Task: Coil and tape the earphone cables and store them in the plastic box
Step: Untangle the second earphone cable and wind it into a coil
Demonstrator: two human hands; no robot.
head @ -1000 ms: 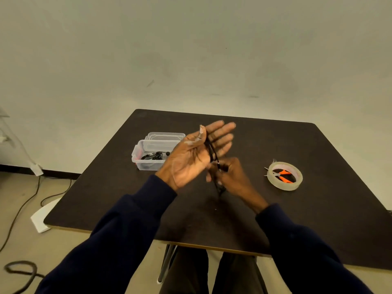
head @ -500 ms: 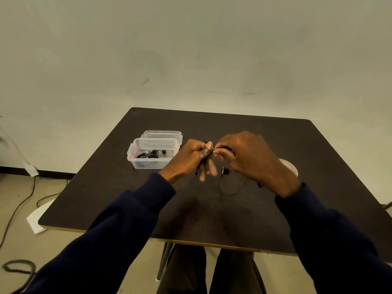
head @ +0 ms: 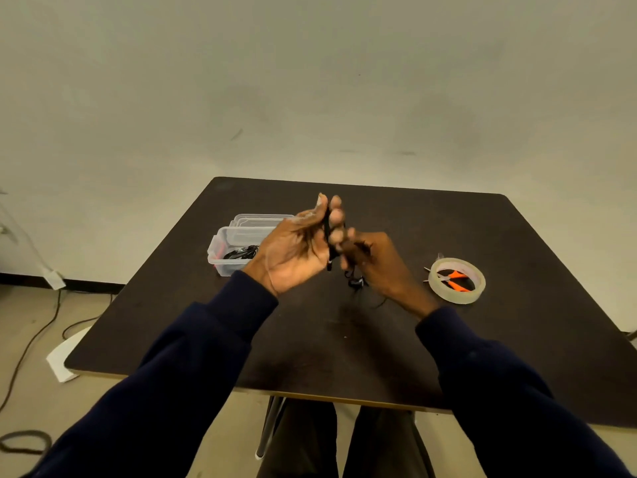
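Hands meet above the middle of the dark table point(head: 344, 357), both in navy sleeves. From my remote seat I see the left hand point(head: 296, 250) raised with its palm towards the camera and its fingers upright and close together. Its thumb lies against them, and the black earphone cable point(head: 327, 243) is pinched in between, running down the inner edge of the hand. The right hand point(head: 375, 263) sits just beside it, touching at the fingertips. Its fingers are curled around the same cable, though motion blur hides the exact grip. A loose end of the cable hangs below that hand, just over the tabletop.

To the left, partly behind the left hand, stands the clear plastic box point(head: 220, 257) with black earphones point(head: 241, 252) lying inside. Its lid point(head: 262, 219) rests on the table just behind it. To the right lies a roll of clear tape point(head: 448, 294), well apart from the hands, with orange-handled scissors point(head: 456, 281) showing inside its ring.
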